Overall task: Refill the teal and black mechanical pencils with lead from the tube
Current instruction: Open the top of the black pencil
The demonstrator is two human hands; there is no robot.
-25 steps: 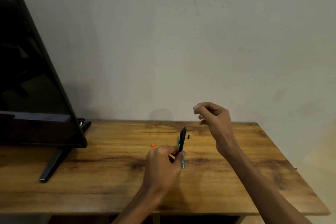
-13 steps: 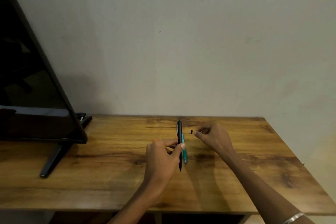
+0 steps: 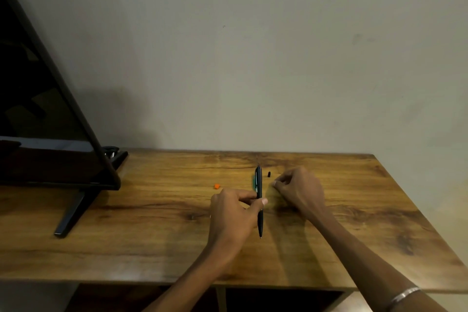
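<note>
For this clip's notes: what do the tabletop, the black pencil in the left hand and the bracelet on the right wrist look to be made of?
Brown tabletop: wood or wood-look laminate, with grain streaks, dark knots and a soft sheen.
Black mechanical pencil, held by the left hand: probably plastic, smooth, dark and faintly glossy.
Silver bracelet: apparently metal, with a bright, reflective band.

Table (image 3: pixel 152 248) stands against the wall (image 3: pixel 253 58). Television (image 3: pixel 38 121) occupies the table's left end. Near the table's middle, the left hand (image 3: pixel 233 213) holds a pencil (image 3: pixel 259 200) upright-lengthwise above the surface; a second pencil (image 3: pixel 254 181) lies just behind it. A small cap (image 3: pixel 216 186) lies to the left, another small cap (image 3: pixel 269 174) to the right. The right hand (image 3: pixel 301 190) rests on the table right of the pencils.
</note>
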